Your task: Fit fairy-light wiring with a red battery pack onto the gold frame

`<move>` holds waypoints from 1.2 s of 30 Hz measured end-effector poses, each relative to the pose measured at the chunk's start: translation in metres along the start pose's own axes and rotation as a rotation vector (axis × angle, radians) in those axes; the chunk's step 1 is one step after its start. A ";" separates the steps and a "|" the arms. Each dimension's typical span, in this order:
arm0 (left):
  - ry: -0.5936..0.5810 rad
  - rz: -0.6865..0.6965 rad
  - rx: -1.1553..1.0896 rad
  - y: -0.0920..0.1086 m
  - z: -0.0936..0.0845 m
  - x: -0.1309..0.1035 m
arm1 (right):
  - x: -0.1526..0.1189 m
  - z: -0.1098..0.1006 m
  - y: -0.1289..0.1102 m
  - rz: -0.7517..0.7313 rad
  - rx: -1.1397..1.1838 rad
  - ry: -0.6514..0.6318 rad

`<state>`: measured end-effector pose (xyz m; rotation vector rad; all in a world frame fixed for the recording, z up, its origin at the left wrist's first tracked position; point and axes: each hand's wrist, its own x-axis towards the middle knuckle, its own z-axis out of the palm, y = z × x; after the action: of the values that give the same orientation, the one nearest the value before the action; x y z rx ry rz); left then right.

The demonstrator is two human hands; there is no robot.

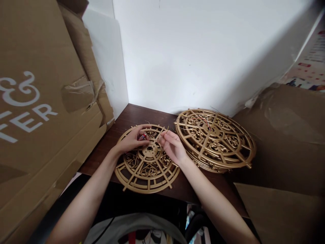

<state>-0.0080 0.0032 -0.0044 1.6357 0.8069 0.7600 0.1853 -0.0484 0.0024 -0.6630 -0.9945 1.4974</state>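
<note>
Wall: plain white, behind everything.
Boxes: a tall cardboard box (38, 57) stands past the worktop's left edge; another box (269, 132) stands at its right edge.
Worktop: dark brown (134, 115), its back edge near the wall.
Stacked wheels: a pile of gold wheels (212, 134) fills the right side, reaching toward the back edge, loose wires on top.
Single wheel: one gold wheel (149, 157) lies flat left of the pile, reaching the front edge, under both hands.
Left hand: above the wheel's left half (130, 140), fingers curled around a small red piece (143, 137).
Right hand: above its right half (175, 145), fingertips drawn together, apparently pinching a thin wire (167, 128).
Hub: the wheel's centre (145, 151) lies between the hands, frontward of the fingers; the left thumb is nearer.
Long axis: none on the round wheel; the red piece's cannot be told.
</note>
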 end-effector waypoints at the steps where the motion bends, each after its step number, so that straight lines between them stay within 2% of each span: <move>1: 0.014 -0.003 -0.007 0.000 0.000 0.000 | 0.000 0.000 0.000 -0.008 -0.080 -0.008; 4: 0.065 -0.010 -0.014 0.001 -0.001 0.000 | -0.001 0.001 0.001 -0.006 -0.264 -0.021; 9: 0.147 -0.021 -0.034 0.001 -0.002 0.000 | 0.002 -0.001 0.005 0.060 -0.274 0.056; 11: 0.161 -0.025 -0.048 0.000 -0.002 -0.001 | 0.003 -0.003 0.005 0.035 -0.344 0.082; 13: 0.164 -0.031 -0.065 -0.001 -0.002 -0.001 | 0.002 -0.004 0.005 -0.043 -0.527 0.080; 17: 0.146 -0.032 -0.091 -0.002 -0.002 0.000 | -0.001 -0.002 0.006 -0.242 -1.003 -0.033; 21: 0.141 -0.021 -0.058 -0.002 -0.003 0.000 | -0.003 -0.001 0.012 -0.295 -1.153 -0.180; 23: 0.141 -0.024 -0.053 -0.002 -0.004 0.000 | -0.003 -0.001 0.014 -0.307 -1.136 -0.187; 26: 0.137 -0.030 -0.059 -0.002 -0.004 0.000 | -0.002 0.000 0.014 -0.270 -1.032 -0.133; 36: 0.200 -0.017 -0.084 0.003 0.000 0.000 | 0.003 -0.001 0.011 0.064 -0.362 0.125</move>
<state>-0.0075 0.0029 -0.0010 1.4923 0.9167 0.9437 0.1803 -0.0451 -0.0073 -1.0416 -1.1677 1.3230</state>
